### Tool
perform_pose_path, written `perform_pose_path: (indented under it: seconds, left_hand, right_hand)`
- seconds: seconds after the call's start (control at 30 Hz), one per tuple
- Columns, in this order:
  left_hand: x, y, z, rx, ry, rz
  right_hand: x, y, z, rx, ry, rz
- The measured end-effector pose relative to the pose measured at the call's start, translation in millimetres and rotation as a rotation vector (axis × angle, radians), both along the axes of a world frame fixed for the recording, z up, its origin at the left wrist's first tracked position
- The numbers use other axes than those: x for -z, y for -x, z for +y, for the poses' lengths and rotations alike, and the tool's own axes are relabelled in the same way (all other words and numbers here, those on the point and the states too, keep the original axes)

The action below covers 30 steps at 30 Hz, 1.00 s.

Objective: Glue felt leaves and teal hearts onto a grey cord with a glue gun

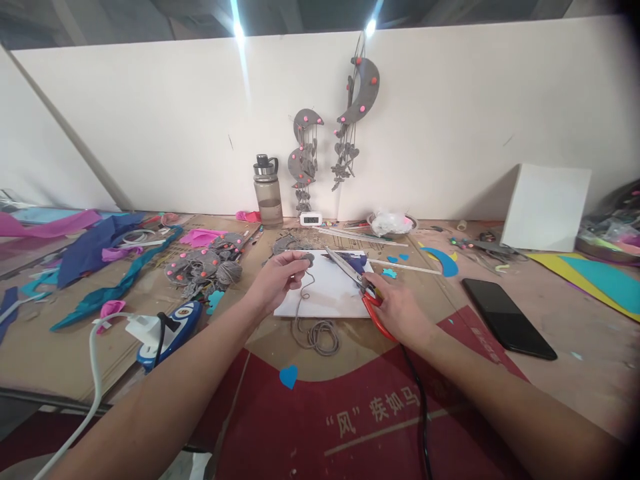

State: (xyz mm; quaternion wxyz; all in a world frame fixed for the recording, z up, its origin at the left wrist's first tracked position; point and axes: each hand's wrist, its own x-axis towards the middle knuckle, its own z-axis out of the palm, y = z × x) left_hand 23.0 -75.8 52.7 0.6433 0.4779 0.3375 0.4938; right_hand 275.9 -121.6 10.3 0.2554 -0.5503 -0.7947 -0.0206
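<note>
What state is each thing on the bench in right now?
scissors: blades open, gripped by right hand
grey piece: pinched in left hand
grey cord: loose, partly coiled
water bottle: upright, capped
phone: screen dark, lying flat

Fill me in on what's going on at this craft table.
A person sits at a cluttered workbench. The left hand pinches a small grey felt piece with a grey cord trailing from it down into a loose coil. The right hand holds red-handled scissors, blades open, over a white board. A black phone lies to the right.
</note>
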Motion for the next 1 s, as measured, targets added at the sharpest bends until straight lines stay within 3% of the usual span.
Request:
perform_pose_path:
  seconds: [0.2,0.57,0.83,1.0]
  left_hand:
    - [1.4,4.0,2.7,0.074,-0.026,-0.049]
    - [4.8,8.7,11.4,0.048,-0.04,-0.199]
    - [5.3,1.6,5.5,-0.068,-0.173,0.101]
    - [6.4,0.6,4.4,-0.087,-0.242,0.175]
  right_hand:
    - [4.1,1.2,2.3,0.008,0.002,-0.023]
    - [-8.1,3.8,-5.5,0.109,0.084,-0.196]
    - [-16.1,-3.6,-12.1,0.124,0.16,-0.284]
    - [-18.9,0.5,-13.5,0.078,0.168,-0.2]
